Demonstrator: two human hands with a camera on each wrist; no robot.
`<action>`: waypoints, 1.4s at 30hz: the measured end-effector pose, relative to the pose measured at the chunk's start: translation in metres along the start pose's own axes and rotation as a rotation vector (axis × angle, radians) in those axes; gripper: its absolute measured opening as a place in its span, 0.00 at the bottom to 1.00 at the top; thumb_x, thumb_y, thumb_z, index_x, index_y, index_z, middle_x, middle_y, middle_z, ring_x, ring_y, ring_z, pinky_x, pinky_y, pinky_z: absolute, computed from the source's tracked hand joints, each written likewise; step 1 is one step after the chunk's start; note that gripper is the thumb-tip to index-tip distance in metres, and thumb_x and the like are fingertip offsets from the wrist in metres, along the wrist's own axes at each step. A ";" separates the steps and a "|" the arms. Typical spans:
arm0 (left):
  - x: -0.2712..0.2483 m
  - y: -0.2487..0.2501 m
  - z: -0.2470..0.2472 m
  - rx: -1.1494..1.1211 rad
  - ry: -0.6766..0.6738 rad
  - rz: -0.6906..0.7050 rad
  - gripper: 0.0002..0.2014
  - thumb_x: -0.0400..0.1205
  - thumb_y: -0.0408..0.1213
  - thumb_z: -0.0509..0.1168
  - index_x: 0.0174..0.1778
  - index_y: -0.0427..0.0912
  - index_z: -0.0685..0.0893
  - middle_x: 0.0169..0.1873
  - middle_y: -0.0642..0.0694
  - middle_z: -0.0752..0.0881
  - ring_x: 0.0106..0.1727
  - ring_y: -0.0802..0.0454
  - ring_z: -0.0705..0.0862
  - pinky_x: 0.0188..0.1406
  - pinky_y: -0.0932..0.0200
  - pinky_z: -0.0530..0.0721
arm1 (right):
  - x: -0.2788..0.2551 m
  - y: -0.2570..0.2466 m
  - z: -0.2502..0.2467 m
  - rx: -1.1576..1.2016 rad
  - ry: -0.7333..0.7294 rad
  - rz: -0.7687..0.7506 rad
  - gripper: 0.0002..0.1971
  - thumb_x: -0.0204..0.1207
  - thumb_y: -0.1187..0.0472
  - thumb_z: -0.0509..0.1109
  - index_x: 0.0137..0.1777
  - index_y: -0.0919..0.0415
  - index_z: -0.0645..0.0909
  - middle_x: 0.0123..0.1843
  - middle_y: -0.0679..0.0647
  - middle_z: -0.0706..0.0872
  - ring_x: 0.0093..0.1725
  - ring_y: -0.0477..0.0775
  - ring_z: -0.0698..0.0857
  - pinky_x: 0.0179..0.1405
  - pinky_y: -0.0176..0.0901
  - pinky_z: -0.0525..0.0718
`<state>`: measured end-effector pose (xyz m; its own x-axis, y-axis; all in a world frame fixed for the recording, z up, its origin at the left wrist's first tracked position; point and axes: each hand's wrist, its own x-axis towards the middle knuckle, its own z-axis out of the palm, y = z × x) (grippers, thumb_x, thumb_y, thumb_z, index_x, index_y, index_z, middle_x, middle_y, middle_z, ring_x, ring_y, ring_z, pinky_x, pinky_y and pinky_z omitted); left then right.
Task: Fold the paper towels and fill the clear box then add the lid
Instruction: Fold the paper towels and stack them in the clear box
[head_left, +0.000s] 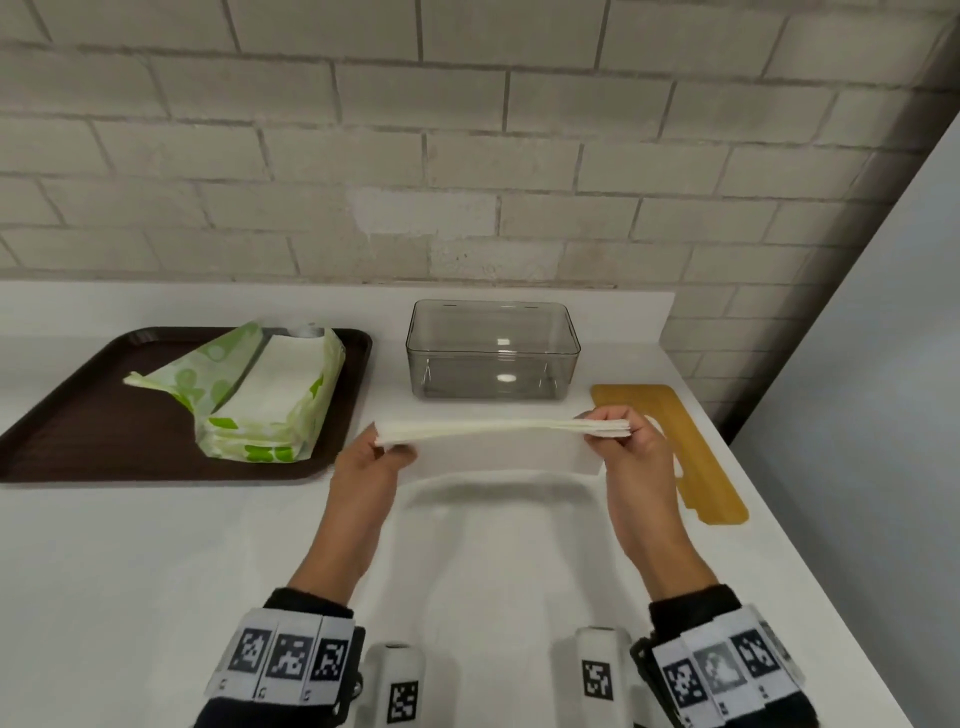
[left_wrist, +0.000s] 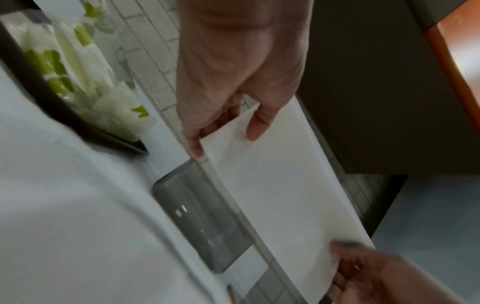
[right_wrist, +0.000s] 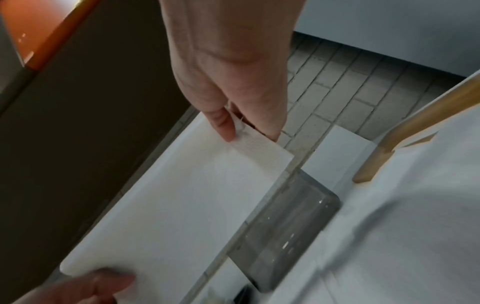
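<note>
Paper towels (head_left: 498, 434): stack held level above worktop (head_left: 156, 561).
Left hand (head_left: 371, 462): fingers pinching 9 o'clock end.
Right hand (head_left: 631, 447): fingers pinching 3 o'clock end.
Advice: keep edges aligned while folding.
Clear box (head_left: 492, 356): 12 o'clock, empty.

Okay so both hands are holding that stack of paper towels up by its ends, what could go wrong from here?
1. The paper towels are pinched only at the ends by the left hand and right hand, and the middle sags, so loose sheets may slip out.
2. The stack looks longer than the clear box, so it probably won't fit unfolded.
3. The lid lies near the counter edge and could get knocked off.
</note>
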<state>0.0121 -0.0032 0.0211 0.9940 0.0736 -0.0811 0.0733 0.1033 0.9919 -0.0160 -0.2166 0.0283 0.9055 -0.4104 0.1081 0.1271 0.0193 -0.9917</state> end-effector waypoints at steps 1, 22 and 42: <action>0.001 -0.007 0.002 0.034 0.012 -0.031 0.13 0.80 0.21 0.60 0.45 0.45 0.83 0.43 0.49 0.86 0.49 0.51 0.82 0.45 0.62 0.76 | -0.001 0.006 0.001 -0.023 -0.001 0.032 0.14 0.75 0.77 0.63 0.39 0.56 0.78 0.39 0.49 0.81 0.40 0.46 0.76 0.40 0.31 0.74; 0.004 -0.036 0.011 0.210 0.097 -0.113 0.10 0.80 0.22 0.58 0.51 0.38 0.78 0.44 0.44 0.83 0.46 0.46 0.80 0.40 0.58 0.77 | -0.004 0.033 -0.002 -0.253 -0.061 0.279 0.14 0.76 0.74 0.66 0.52 0.53 0.76 0.47 0.48 0.83 0.47 0.46 0.81 0.43 0.35 0.78; -0.006 -0.008 0.003 0.332 -0.085 0.213 0.07 0.84 0.42 0.60 0.56 0.49 0.76 0.51 0.46 0.85 0.45 0.56 0.85 0.42 0.60 0.86 | 0.029 -0.051 0.024 -1.219 -0.467 -0.369 0.07 0.79 0.63 0.63 0.52 0.59 0.82 0.45 0.54 0.84 0.51 0.59 0.82 0.39 0.44 0.77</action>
<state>0.0057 -0.0075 0.0138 0.9920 -0.0247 0.1240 -0.1264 -0.2321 0.9644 0.0134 -0.2080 0.0839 0.9794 0.1340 0.1508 0.1750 -0.9363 -0.3044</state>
